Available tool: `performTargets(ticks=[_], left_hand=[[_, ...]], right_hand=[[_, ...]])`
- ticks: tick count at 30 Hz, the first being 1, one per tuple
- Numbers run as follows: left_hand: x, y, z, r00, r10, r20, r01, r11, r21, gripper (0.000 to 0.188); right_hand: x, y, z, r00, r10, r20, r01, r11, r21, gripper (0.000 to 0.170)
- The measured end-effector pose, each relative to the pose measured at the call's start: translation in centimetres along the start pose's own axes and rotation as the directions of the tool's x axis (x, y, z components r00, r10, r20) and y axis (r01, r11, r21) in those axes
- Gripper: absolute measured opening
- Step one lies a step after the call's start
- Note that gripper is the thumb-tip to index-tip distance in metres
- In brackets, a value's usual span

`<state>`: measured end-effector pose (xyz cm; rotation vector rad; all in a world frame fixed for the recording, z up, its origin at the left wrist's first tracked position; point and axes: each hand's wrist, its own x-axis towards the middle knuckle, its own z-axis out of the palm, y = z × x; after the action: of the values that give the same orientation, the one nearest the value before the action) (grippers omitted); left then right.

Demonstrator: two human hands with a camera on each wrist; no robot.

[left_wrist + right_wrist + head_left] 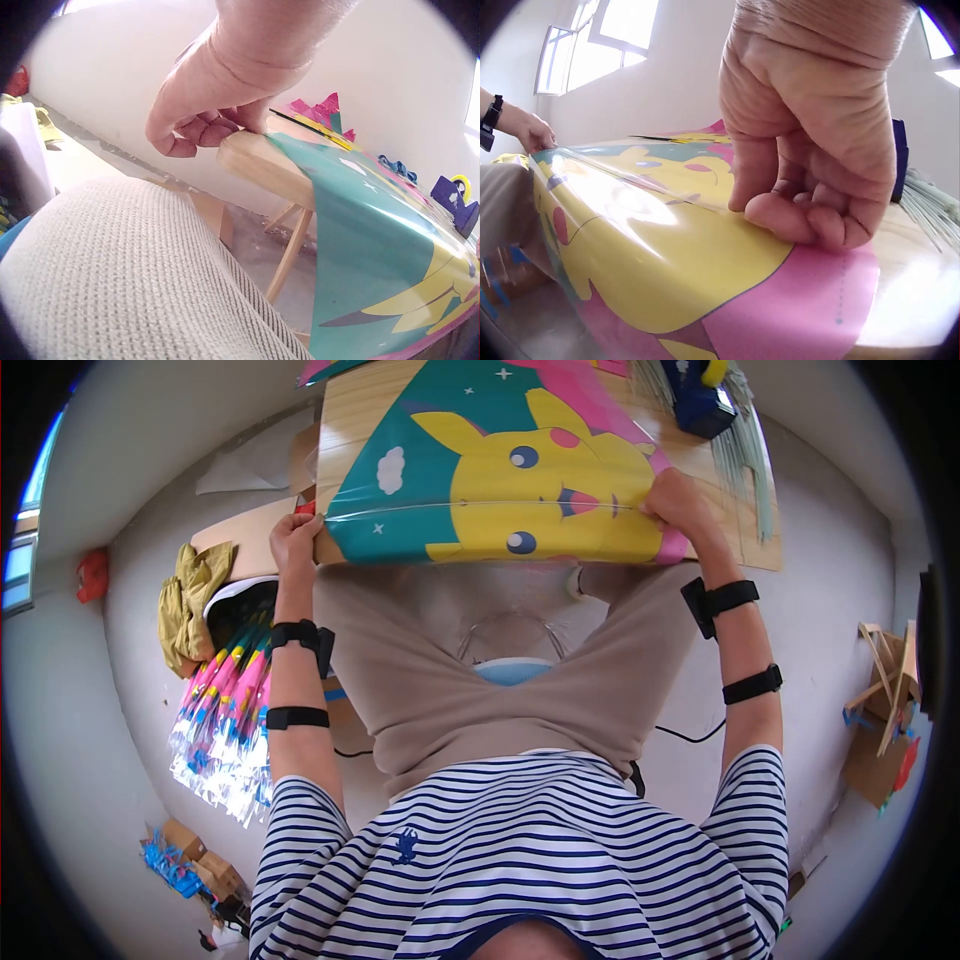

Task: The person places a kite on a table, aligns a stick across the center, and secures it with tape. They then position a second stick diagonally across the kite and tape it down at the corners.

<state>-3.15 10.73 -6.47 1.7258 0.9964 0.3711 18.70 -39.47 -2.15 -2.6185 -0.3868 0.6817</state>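
Observation:
A glossy printed plastic sheet (400, 530), teal, yellow and pink with a cartoon face, lies across a wooden table (345, 430). Its near part hangs over the front edge above the person's lap. At the table's left corner, the left hand (296, 542) pinches the sheet's edge, its other fingers loosely curled beside the wood in the left wrist view. Over on the pink side, the right hand (682, 505) has thumb and curled fingers closed on the sheet. A straight crease runs across the print between both hands. In the right wrist view the sheet (667, 277) bulges and reflects light.
A dark blue tape dispenser (705, 415) and thin pale green strips (760, 490) lie at the table's far right. To the left are an olive cloth (185, 605) and shiny pink foil bundles (225, 695). Wood pieces (885, 690) stand on the right.

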Motion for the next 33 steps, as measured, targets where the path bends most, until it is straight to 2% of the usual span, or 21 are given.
performTargets(ticks=[3,6,9,12,18,24,30,33], left_hand=[[0.1,0.1,-0.1,1.0,0.002,0.005,-0.002,1.0,0.007,0.013],[0.1,0.1,-0.1,1.0,0.0,0.011,0.0,1.0,0.014,0.013],[0.0,0.1,-0.1,1.0,-0.008,0.025,0.008,1.0,-0.005,0.012],[0.2,0.0,-0.2,1.0,-0.012,0.024,0.012,1.0,-0.008,0.012],[0.5,-0.3,-0.2,1.0,-0.017,0.015,0.017,1.0,0.003,0.012],[0.5,-0.3,-0.2,0.999,-0.023,0.023,0.023,1.0,-0.005,0.012],[0.1,0.0,0.0,1.0,-0.017,0.017,0.017,0.999,-0.031,0.011],[0.2,-0.2,0.0,1.0,-0.005,0.019,0.006,0.998,-0.058,0.011]], right_hand=[[-0.2,-0.5,0.2,0.997,0.061,-0.054,-0.064,0.996,-0.056,0.018],[-0.4,-0.7,0.3,0.996,0.051,-0.075,-0.055,0.997,-0.057,0.018],[-1.2,-1.9,-0.3,0.989,0.137,-0.064,-0.138,0.99,-0.016,0.02],[-1.2,-1.8,0.0,0.985,0.149,-0.087,-0.153,0.987,-0.045,0.024],[-1.4,-1.8,0.2,0.98,0.167,-0.106,-0.175,0.982,-0.072,0.027],[-1.1,-1.0,0.7,0.983,0.122,-0.133,-0.134,0.987,-0.083,0.029],[-1.3,-0.6,1.5,0.965,0.102,-0.24,-0.129,0.986,-0.103,0.029],[-1.8,-0.5,1.8,0.958,0.127,-0.256,-0.139,0.99,-0.032,0.029]])
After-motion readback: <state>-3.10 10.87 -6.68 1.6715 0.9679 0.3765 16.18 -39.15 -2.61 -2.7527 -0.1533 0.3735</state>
